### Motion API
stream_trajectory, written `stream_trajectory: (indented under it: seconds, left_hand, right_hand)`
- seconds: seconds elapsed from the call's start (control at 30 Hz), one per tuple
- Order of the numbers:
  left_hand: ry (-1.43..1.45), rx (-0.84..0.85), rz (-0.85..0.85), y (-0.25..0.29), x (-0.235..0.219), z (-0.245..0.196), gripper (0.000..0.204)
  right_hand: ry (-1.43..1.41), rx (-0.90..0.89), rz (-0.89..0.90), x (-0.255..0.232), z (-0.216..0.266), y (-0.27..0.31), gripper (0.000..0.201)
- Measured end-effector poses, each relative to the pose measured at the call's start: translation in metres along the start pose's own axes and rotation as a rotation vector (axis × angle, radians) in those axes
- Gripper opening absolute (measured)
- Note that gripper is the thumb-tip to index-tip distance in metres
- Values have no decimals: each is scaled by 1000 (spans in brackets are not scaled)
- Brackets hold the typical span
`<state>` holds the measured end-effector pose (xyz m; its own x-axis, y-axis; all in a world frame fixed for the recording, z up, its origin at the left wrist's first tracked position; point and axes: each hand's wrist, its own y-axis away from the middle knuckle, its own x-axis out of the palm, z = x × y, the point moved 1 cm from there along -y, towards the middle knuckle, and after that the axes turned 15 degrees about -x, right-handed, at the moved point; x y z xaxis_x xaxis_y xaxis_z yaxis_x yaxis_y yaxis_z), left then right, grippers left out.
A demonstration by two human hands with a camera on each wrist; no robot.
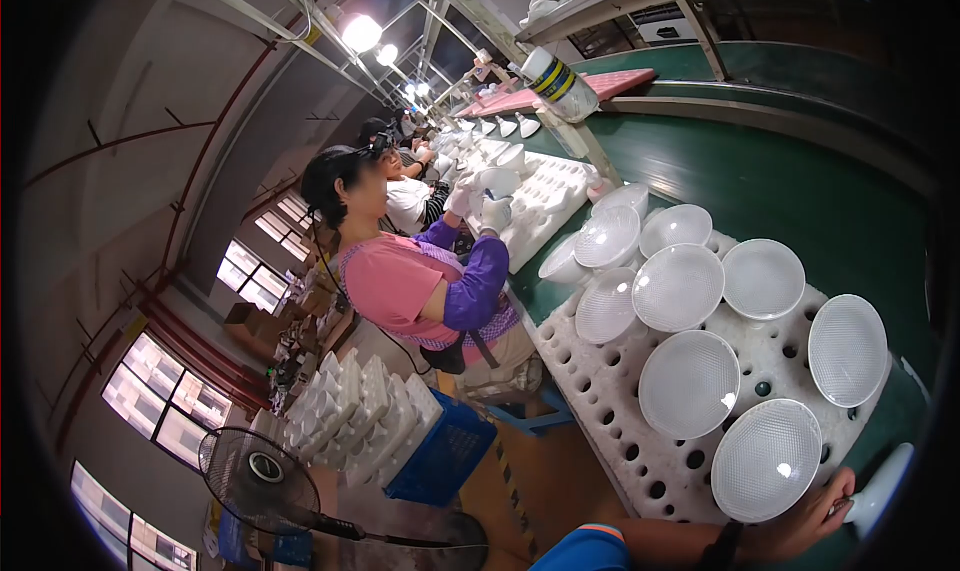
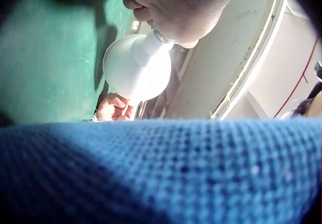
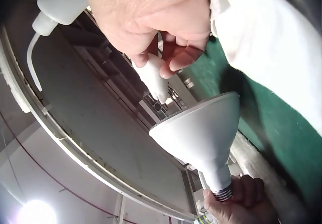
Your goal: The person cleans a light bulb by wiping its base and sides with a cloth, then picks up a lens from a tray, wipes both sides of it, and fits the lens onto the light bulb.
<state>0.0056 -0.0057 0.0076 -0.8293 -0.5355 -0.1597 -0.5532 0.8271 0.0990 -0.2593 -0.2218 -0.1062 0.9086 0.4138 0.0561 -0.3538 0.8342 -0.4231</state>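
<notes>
My left hand (image 3: 239, 201) gripped the lamp (image 3: 201, 131) by its base; my right hand (image 3: 151, 23) (pinching a nozzle (image 3: 153, 78)) hung just above its rim.

We're in a big factory hall: bright ceiling lamps (image 1: 361, 33) overhead, barred windows (image 1: 165, 401) along one wall, a standing fan (image 1: 262, 479) on the floor, and a long green bench (image 1: 800, 191) stretching away.
</notes>
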Motion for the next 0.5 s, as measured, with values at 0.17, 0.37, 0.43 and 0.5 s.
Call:
stream_trajectory:
  seconds: [0.17, 0.37, 0.43, 0.5]
  left_hand:
    - [1, -4, 2, 1, 0, 1, 19]
    - [6, -9, -2, 1, 0, 1, 19]
    - [0, -12, 0, 1, -1, 1, 19]
    - [-1, -13, 4, 1, -1, 1, 19]
  right_hand:
    - [6, 2, 3, -1, -1, 2, 49]
    - [19, -2, 10, -2, 0, 1, 49]
    - [20, 0, 13, 0, -2, 3, 49]
    - [24, -4, 14, 0, -1, 3, 49]
